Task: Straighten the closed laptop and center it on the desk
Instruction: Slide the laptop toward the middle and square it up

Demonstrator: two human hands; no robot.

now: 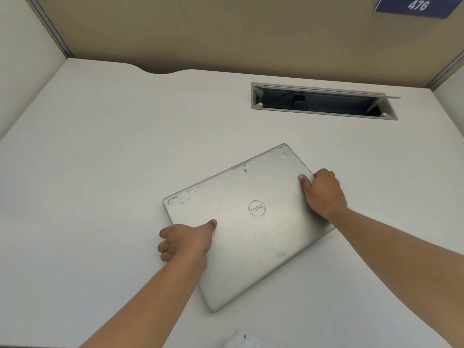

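A closed silver laptop [247,222] with a round logo and scuffed far edge lies flat on the white desk [100,172], turned at an angle with its far right corner pointing away. My left hand [184,241] grips its left edge, thumb pressed on the lid and fingers curled beside the edge. My right hand [322,193] clasps the right edge, thumb on top and fingers wrapped over the side. The laptop sits right of the desk's middle.
An open cable tray slot [324,102] is recessed in the desk at the back right. Beige partition walls [200,28] enclose the desk on three sides. A blue number plate [416,6] hangs top right. A pale object [241,340] pokes in at the bottom edge.
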